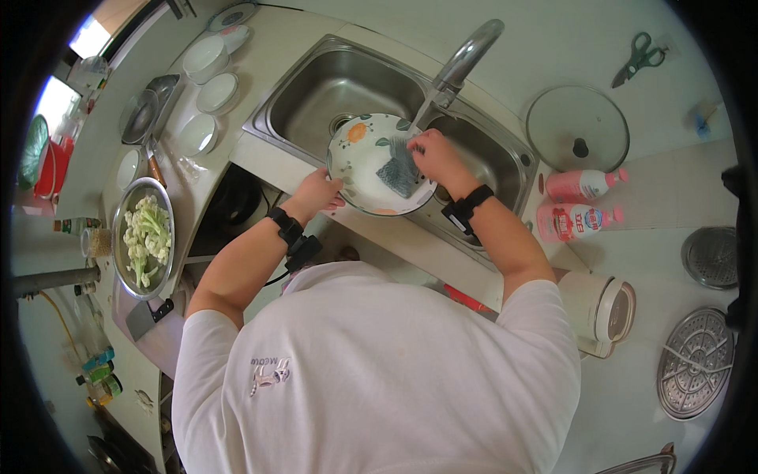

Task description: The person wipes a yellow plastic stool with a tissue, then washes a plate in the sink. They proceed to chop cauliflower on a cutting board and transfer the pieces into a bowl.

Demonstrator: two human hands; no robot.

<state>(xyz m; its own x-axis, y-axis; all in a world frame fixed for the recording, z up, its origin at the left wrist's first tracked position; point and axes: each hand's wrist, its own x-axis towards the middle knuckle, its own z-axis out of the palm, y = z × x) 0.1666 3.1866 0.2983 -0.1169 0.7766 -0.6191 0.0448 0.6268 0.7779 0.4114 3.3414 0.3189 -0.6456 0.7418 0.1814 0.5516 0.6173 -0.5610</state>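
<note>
A white floral plate (pixel 358 169) with orange and grey-green decoration is tilted over the front and divider of the double steel sink (pixel 349 74). My left hand (pixel 317 192) grips its left rim, thumb on the upper side. In my right hand (pixel 435 155) is the edge of a grey-green dishcloth (pixel 398 172), which lies against the plate's inner face. Part of the cloth is hidden under my fingers. The chrome faucet (pixel 468 56) arches behind the plate. Whether water is flowing, I cannot tell.
Several white bowls (pixel 217 93) line the left counter beside a brown-handled knife (pixel 156 163). Cauliflower pieces (pixel 145 234) fill a steel basin nearer me, with a cleaver (pixel 148 317) below it. Right of the sink are two pink bottles (pixel 571 222) and a glass lid (pixel 577 127).
</note>
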